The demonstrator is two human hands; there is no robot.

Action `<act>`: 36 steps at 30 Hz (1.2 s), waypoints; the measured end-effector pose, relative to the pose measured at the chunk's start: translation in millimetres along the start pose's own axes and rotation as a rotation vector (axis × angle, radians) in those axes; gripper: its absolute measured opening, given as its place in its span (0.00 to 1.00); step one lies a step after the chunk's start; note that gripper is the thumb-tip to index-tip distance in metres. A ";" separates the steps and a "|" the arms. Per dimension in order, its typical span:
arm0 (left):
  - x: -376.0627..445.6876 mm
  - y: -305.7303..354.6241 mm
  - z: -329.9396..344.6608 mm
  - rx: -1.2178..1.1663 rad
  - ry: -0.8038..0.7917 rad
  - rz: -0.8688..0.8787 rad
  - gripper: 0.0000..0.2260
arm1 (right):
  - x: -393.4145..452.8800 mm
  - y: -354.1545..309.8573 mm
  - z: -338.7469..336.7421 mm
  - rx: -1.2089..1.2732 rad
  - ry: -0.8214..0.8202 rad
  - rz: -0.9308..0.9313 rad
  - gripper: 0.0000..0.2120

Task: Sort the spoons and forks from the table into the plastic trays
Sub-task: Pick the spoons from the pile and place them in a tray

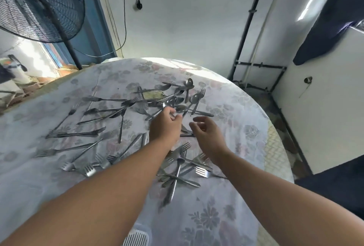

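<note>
1. Left hand (164,122) is out over the table (226,216), fingers curled around a spoon (178,109) in the far pile.
2. That spoon's bowl points away and right, its handle running back toward the palm.
3. Right hand (206,129) hovers just beside, fingers loosely curled, holding nothing.
4. Forks (78,133) lie scattered left, tines mostly rightward.

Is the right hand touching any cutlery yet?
Apart. The head view shows the right hand open, tablecloth visible past its fingers; nearby spoons lie beyond.
</note>
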State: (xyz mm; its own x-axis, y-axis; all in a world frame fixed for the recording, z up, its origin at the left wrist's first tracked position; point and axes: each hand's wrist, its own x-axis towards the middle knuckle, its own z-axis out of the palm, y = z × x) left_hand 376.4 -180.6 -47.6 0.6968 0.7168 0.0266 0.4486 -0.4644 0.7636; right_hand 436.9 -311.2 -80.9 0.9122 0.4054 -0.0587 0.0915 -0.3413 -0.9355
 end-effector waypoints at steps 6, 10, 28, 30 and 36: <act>38.9 -10.0 28.2 0.219 -0.071 -0.003 0.08 | 64.2 15.4 -0.6 -0.134 -0.041 0.011 0.09; 63.6 -23.7 46.5 0.335 -0.210 0.069 0.11 | 101.7 27.2 9.9 -0.308 -0.033 -0.025 0.08; 123.0 -37.0 101.8 0.796 -0.251 0.120 0.11 | 171.6 60.2 40.2 -1.072 -0.123 -0.126 0.14; 123.7 -33.1 104.6 0.789 -0.219 0.091 0.12 | 172.3 61.1 37.7 -1.065 -0.089 -0.160 0.12; 134.2 -25.0 105.9 0.492 -0.107 -0.220 0.18 | 187.8 52.2 38.7 -0.678 0.003 -0.005 0.11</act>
State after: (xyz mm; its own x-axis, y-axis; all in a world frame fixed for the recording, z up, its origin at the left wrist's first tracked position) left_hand 518.0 -127.9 -131.4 0.5986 0.7795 -0.1847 0.7810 -0.5166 0.3510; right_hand 597.5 -220.1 -154.3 0.9121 0.4066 -0.0529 0.3253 -0.7962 -0.5101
